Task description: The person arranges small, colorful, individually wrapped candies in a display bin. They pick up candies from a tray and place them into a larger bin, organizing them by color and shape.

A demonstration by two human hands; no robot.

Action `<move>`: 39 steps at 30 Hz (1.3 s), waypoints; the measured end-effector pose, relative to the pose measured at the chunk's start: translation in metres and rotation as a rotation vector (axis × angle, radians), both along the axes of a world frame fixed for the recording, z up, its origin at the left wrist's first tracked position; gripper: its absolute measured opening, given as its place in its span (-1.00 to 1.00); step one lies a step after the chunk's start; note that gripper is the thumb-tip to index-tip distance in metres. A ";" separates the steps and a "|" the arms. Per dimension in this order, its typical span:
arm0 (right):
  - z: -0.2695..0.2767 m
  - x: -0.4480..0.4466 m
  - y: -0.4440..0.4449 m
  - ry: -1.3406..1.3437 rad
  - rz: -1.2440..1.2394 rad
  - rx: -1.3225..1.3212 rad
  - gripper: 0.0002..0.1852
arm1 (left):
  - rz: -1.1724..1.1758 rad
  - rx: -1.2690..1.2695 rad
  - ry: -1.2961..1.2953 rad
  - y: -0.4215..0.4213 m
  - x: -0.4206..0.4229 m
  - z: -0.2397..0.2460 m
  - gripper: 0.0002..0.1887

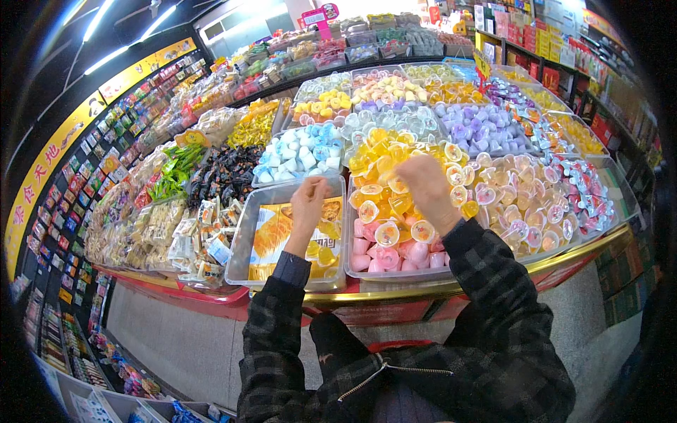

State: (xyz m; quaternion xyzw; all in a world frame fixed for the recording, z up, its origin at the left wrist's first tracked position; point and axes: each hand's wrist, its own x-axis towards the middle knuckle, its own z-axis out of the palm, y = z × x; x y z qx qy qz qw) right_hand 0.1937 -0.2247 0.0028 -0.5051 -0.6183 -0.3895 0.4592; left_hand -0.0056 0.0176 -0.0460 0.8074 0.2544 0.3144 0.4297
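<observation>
My left hand (309, 203) hovers over a transparent plastic bin (239, 232). Its fingertips are pinched together, and whether anything sits between them does not show. Inside that bin lie a printed cardboard sheet (268, 240) and, at the right side, several yellow jelly cups (322, 254). My right hand (431, 187), blurred, reaches over the neighbouring bin, where a heap of yellow jelly cups (370, 153) with printed lids rests on pink jelly cups (412, 259). Its fingers bend down, and their tips are too blurred to show a grip.
Pale orange jelly cups (513, 195) fill the bin at right. Blue and white jelly cups (301, 156) and purple ones (478, 127) lie behind. Wrapped black sweets (225, 172) are heaped at left. A gold-coloured rail (381, 296) edges the display in front of me.
</observation>
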 end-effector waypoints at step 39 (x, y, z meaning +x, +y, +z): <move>-0.009 -0.026 0.001 -0.055 0.352 -0.348 -0.63 | -0.630 -0.497 -0.308 -0.051 0.001 0.024 -0.54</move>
